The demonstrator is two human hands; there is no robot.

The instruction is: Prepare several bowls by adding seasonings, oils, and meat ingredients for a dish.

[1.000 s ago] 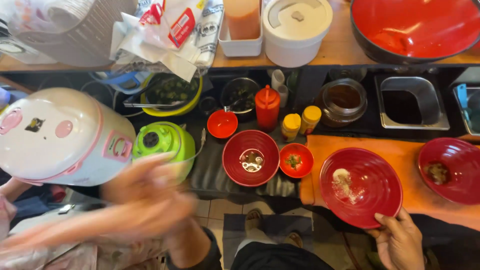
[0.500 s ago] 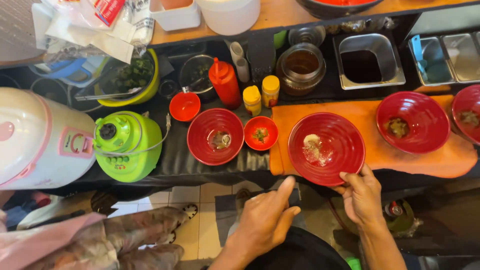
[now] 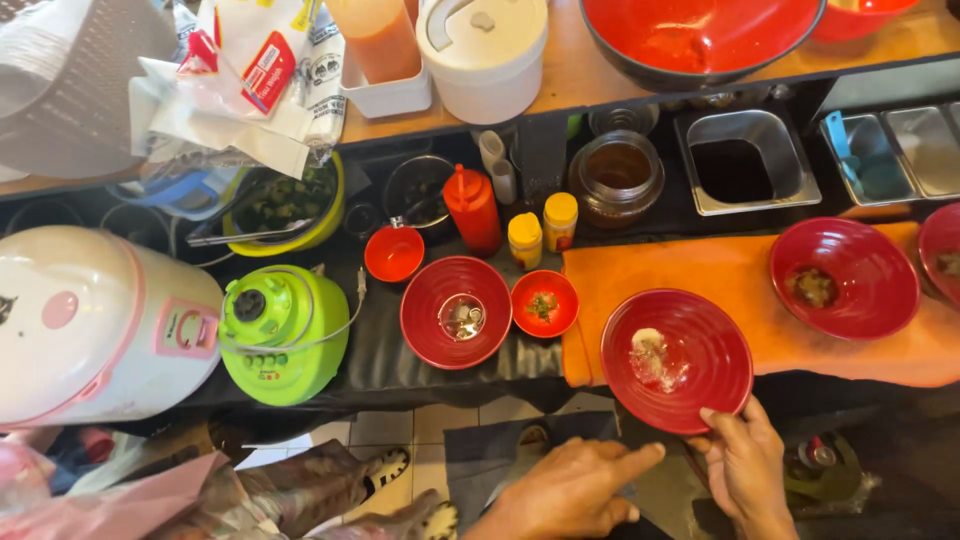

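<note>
Right hand fingers grip round ribbed red bowl at near rim, on orange cloth; left hand open, index extended, empty.

One head-worn view looks steeply down from above the hands, fairly near, facing forward across the surface beyond them.

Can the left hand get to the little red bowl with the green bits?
Probably yes. The left hand is open and free, below the counter edge, and nothing stands between it and the small red bowl.
</note>
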